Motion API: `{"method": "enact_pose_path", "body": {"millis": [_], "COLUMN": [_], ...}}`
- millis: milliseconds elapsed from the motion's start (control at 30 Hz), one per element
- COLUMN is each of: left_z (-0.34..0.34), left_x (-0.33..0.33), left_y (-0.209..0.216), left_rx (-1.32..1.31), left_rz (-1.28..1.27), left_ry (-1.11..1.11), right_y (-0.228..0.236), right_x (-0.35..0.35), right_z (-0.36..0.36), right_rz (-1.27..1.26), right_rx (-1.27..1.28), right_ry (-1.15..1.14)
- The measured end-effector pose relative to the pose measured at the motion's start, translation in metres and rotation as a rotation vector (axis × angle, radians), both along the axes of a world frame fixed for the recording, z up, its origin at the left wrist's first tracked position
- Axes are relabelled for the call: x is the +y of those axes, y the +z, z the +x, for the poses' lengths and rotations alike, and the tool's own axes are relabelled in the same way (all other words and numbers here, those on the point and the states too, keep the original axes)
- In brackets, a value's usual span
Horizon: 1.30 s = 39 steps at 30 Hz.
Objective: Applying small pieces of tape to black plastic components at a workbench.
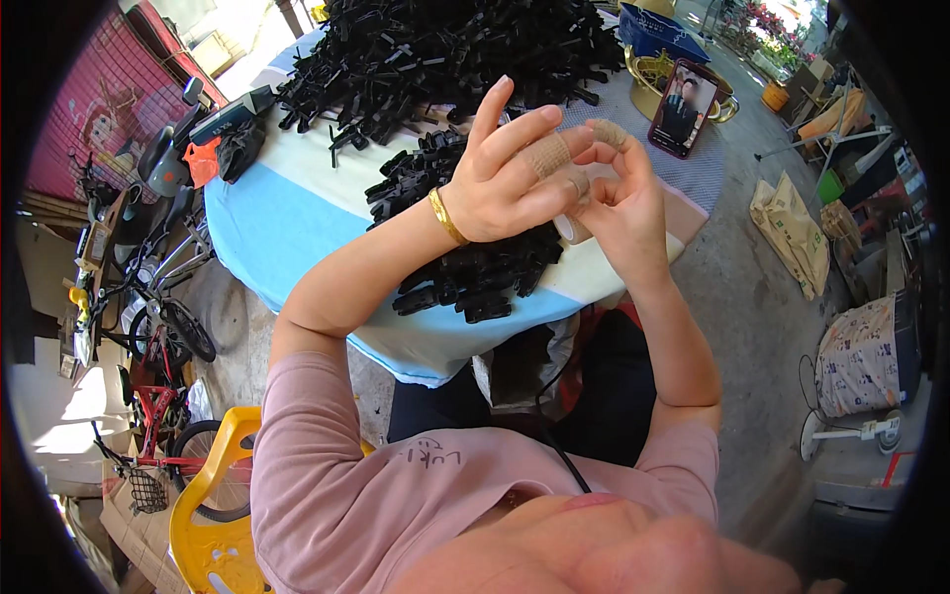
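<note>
My left hand [510, 183], with a gold bracelet [447, 216] at the wrist, is raised over the table. Its outer fingers stretch out and apart, and tan bandage tape [546, 156] wraps one finger. My right hand [630, 213] meets it from the right, fingers bent and pinching near the left fingertips. Similar tape covers a finger of that hand. A small pale roll of tape [571, 229], partly hidden, is against the right hand's palm side, between the two hands. Below them lies a heap of black plastic parts [475, 267].
A bigger heap of black parts [435, 49] covers the table's far side. A phone [683, 109] leans on a gold pot [645, 97] at the far right. The tablecloth [252, 238] is blue and white. A yellow chair [213, 525] stands left, bicycles beyond it.
</note>
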State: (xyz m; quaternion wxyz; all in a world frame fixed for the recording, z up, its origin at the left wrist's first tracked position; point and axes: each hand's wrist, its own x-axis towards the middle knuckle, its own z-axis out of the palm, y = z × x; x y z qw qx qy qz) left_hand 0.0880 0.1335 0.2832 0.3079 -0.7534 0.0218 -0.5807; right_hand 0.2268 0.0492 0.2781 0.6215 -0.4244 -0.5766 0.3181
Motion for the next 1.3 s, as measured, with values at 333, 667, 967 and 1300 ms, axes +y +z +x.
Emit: {"method": "enact_pose_path", "body": {"millis": [333,667,967,1300], "left_z": [-0.006,-0.009,-0.005,-0.009], "left_x": [-0.013,-0.028,-0.024,-0.029], "left_y": [0.017,0.026,0.016,0.020], "left_rx": [-0.050,0.096,0.047,0.025], "left_rz": [-0.537,-0.610,-0.758,-0.383], "left_ry": [-0.075,-0.213,-0.235,-0.223], "right_y": [-0.003,0.004,0.007,0.011], "right_x": [-0.007,-0.005,-0.008,-0.022], "right_z": [-0.005,0.026,0.017,0.009], "right_rz": [0.257,-0.392,-0.129,-0.070], "right_rx": [-0.247,0.399,-0.173,-0.057], "right_ry": [-0.017,0.590,0.209,0.085]}}
